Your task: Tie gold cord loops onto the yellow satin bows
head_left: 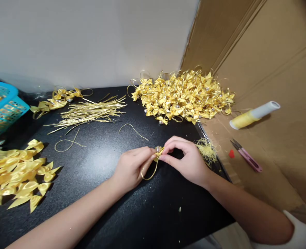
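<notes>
Between my hands is a small yellow ribbon bow (pixel 158 152) with a silvery bead on it and a loop of gold cord (pixel 150 178) hanging below. My left hand (pixel 134 165) pinches the bow's left side, fingers closed. From the other side, my right hand (pixel 185 159) grips the bow's right edge between thumb and fingertips. Just beyond them on the black table lies a threaded needle (pixel 151 136), its pale thread (pixel 132 127) curving away to the left. Part of the bow is hidden by my fingers.
A heap of finished bows (pixel 184 97) stands at the back right. Gold cords (pixel 93 112) lie at back centre, loose bows (pixel 18 176) at left by a teal basket (pixel 8 110). Thread scraps (pixel 207 150), pink thread snips (pixel 247 157) and a thread tube (pixel 255 114) sit at right.
</notes>
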### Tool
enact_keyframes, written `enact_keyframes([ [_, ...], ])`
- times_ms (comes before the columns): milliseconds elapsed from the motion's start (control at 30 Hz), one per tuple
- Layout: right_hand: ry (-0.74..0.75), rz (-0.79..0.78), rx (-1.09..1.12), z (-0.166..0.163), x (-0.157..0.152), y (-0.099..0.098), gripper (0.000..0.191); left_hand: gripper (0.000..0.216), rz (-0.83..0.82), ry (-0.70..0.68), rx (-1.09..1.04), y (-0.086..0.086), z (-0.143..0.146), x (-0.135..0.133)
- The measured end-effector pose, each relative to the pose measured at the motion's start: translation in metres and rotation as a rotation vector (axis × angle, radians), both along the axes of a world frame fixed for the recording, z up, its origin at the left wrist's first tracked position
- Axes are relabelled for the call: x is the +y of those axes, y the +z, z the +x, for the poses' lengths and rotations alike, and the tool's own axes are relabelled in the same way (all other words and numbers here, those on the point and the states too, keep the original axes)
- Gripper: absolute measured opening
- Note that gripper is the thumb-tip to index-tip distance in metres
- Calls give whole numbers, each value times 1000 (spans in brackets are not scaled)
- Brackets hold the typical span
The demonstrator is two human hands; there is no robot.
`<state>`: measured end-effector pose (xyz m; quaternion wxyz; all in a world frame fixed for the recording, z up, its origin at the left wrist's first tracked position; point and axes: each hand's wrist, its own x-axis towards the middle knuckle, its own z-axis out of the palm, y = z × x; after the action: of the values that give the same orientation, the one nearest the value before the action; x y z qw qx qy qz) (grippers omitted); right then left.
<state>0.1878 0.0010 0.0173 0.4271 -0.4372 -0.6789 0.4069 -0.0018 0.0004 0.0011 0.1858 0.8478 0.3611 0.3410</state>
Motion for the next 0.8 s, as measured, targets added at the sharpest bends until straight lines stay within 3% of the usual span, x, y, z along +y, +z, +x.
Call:
enact_keyframes([
  [300, 131, -107, -44, 4, 4, 2, 12, 24, -9, -26, 26, -2, 1, 0],
  [633, 338, -340, 61, 12, 15, 3, 27, 21, -240, -80, -102, 3, 0, 0],
  [800, 372, -388, 117, 11, 14, 4, 32, 24, -347, -127, -169, 2, 0, 0],
])
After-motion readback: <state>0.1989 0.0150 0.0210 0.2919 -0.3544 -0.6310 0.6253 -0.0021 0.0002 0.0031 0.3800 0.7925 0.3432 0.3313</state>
